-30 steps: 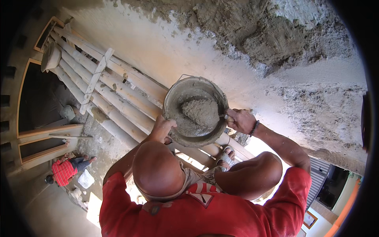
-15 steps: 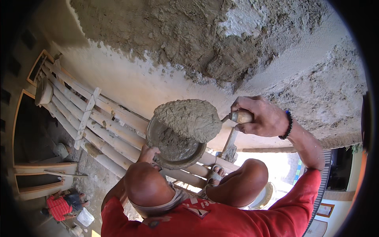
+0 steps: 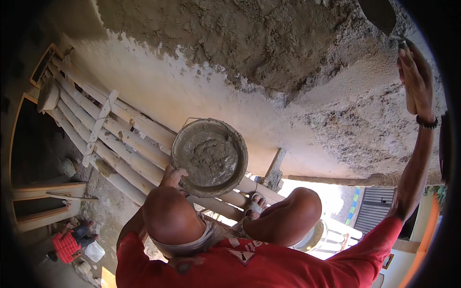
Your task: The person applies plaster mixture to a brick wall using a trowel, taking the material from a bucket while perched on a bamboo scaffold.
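My left hand [image 3: 173, 177] grips the near left rim of a bucket [image 3: 244, 156] with a thin wire handle. Wet grey mortar [image 3: 211, 154] lies inside it. Far up at the right, my right hand [image 3: 419, 79] is closed around the handle of a trowel [image 3: 379, 13], arm stretched out. The trowel's dark blade is against or close to the wall; which of these I cannot tell, and the top of the blade is cut off. Fresh, rough mortar [image 3: 230, 43] covers the upper part of the wall [image 3: 269, 129] in front of me.
Beneath me runs a scaffold of pale poles [image 3: 129, 146] with a crosspiece [image 3: 100, 127]; a basin [image 3: 48, 96] rests at its far left end. Another bucket [image 3: 314, 235] is beyond my knee. Far below left, a person in a red striped shirt [image 3: 67, 246] is near a white sack [image 3: 94, 251].
My right hand has swung up and right, away from the bucket. The mortar heaped on the trowel before no longer shows on its blade. The bucket's inside is now uncovered.
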The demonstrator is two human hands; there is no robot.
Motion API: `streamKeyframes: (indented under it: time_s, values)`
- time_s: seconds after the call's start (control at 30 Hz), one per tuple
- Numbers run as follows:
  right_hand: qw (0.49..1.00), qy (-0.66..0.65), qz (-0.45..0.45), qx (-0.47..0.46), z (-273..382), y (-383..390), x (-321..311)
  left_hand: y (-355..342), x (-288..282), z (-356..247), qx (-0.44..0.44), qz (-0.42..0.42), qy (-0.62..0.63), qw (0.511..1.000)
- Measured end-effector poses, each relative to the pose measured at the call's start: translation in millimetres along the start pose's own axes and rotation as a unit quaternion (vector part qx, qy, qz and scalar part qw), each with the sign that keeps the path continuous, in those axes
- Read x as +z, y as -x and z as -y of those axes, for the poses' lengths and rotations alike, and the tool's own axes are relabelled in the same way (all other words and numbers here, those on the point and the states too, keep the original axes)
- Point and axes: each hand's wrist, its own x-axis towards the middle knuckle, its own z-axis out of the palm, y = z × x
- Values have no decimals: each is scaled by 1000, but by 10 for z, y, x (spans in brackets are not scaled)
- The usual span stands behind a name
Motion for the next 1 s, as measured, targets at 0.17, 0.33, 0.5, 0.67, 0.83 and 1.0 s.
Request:
streamKeyframes:
  time_s: [0.17,0.33,0.5,0.67,0.83,1.0]
  values:
    - [955,-193,226,-3,195,204,901,-282,-223,230,77,26,-6,997]
    - [888,-135,415,-145,818,1005,2074,17,16,-29,98,65,8,993]
    - [883,154,353,-268,1238,1438,2915,20,-46,-35,94,68,-40,992]
    - [869,134,377,-292,1182,1849,3576,165,80,-69,107,47,-10,993]
    - [804,-11,571,-166,1369,1923,3701,271,140,-97,104,-2,-24,994]
    - [837,-136,513,-136,1121,2056,3566,259,76,-78,123,18,-31,992]
